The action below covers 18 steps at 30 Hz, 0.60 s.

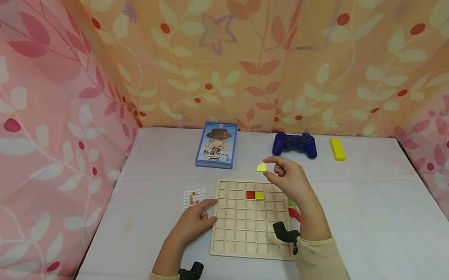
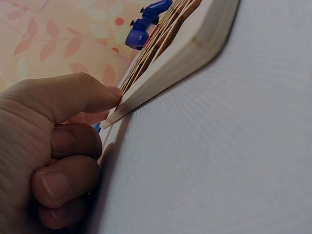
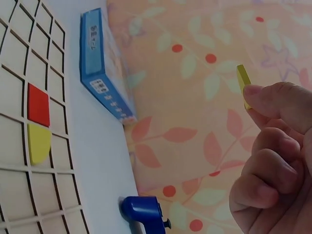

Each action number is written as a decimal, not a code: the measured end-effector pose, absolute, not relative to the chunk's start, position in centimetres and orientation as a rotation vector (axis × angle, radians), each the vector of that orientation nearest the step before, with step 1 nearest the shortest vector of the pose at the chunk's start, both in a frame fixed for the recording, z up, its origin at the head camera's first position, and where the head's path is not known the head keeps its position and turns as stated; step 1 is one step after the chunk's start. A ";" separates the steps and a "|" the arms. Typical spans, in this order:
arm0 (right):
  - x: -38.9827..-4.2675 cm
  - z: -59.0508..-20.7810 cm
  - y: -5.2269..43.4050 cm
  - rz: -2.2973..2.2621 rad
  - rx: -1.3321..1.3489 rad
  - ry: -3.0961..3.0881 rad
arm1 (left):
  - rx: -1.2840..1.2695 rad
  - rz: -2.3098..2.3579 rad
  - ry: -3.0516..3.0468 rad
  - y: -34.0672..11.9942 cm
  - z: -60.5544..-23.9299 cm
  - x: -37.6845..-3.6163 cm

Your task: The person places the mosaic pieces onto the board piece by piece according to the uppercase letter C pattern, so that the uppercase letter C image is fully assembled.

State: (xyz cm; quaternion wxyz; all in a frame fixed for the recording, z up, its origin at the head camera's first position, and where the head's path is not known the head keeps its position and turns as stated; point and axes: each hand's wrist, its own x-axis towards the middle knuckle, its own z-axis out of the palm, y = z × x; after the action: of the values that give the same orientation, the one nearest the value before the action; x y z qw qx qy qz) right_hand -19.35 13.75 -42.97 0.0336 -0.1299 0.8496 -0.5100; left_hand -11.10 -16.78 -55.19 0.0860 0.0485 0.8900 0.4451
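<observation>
Above the far edge of a wooden grid board (image 1: 232, 244), my right hand (image 1: 291, 178) pinches a small yellow tile (image 1: 261, 167) with a rounded side between thumb and index finger. In the right wrist view that yellow tile (image 3: 243, 85) appears edge-on, the other fingers curled beneath. My left hand (image 1: 194, 222) holds the board's left edge with thumb and index finger; its remaining fingers are curled in the left wrist view. A red square tile (image 1: 250, 195) and a yellow round-cornered tile (image 1: 259, 195) sit side by side in the board's upper cells.
A printed pattern card (image 1: 193, 195) lies left of the board, partly behind the left hand. Red pieces (image 1: 294, 213) and a green piece (image 1: 291, 202) show beside the right forearm. Along the back are a blue box (image 1: 216, 144), a blue game controller (image 1: 295, 144) and a yellow block (image 1: 337, 149).
</observation>
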 end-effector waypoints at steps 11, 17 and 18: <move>-19.4 -44.3 11.7 -1.571 -0.424 2.538 | 0.149 1.332 2.650 -16.8 -55.0 -11.0; -19.4 -45.5 10.5 -1.613 -0.381 2.462 | 0.129 1.330 2.638 -16.8 -55.1 -11.0; -19.4 -45.7 10.4 -1.624 -0.372 2.443 | 0.126 1.329 2.636 -16.8 -55.1 -11.1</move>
State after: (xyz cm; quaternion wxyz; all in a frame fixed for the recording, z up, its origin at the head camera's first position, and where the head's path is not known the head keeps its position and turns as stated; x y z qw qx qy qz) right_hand -19.39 10.36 -45.71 0.0920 -0.1254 0.8226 -0.5470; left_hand -11.07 -16.82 -55.10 0.0931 0.0423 0.8883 0.4477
